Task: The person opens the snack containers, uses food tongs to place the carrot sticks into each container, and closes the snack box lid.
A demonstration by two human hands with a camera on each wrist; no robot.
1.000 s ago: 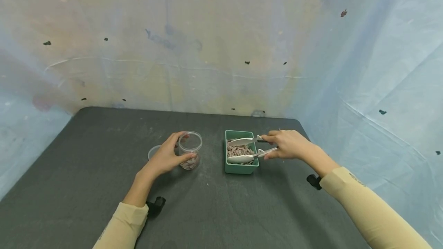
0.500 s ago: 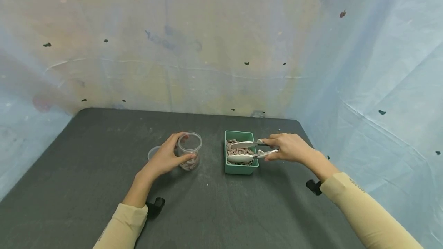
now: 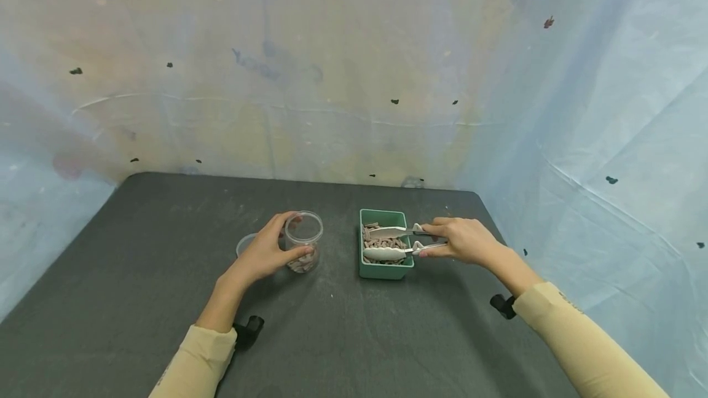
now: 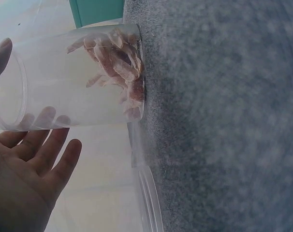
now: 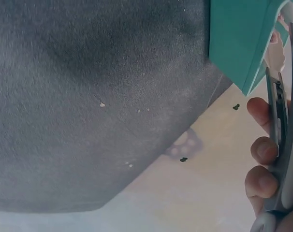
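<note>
Green tub (image 3: 383, 272): stands on a dark table (image 3: 354, 336), to the right of a clear cup (image 3: 304, 236) and apart from it; grey-brown strips (image 3: 394, 243) lie inside.
Tongs (image 3: 384, 254): reach into the tub from its right side, both scalloped white heads over or against the strips, with a gap between them; whether any strip is caught cannot be told.
Right hand (image 3: 464, 239): grips the tongs by the handles, fingers curled along one arm of them.
Left hand (image 3: 262, 255): holds the clear cup between thumb and fingers, the fingers slightly spread against its side.
Clear cup: upright on the table, uncovered, with a small heap of pinkish strips (image 4: 118, 63) at the bottom and much room above.
Clear round piece (image 3: 245, 242): lies behind the left hand, probably the cup's lid.
Step in hand: seems to be gathering strips from the tub with the tongs, judging by the parted heads.
Next move: calls for squeezing the tongs firmly enough to catch a bunch, then lifting clear of the tub wall, with the cup held steady; loose strips could slip out.
Left wrist view: shows, as the head view barely does, the cup's contents through its wall and its base on the table.
Right wrist view: shows three curled fingertips on the tongs and pale crumbs (image 5: 102, 104) on the table, but only a sliver of the tub's contents.
</note>
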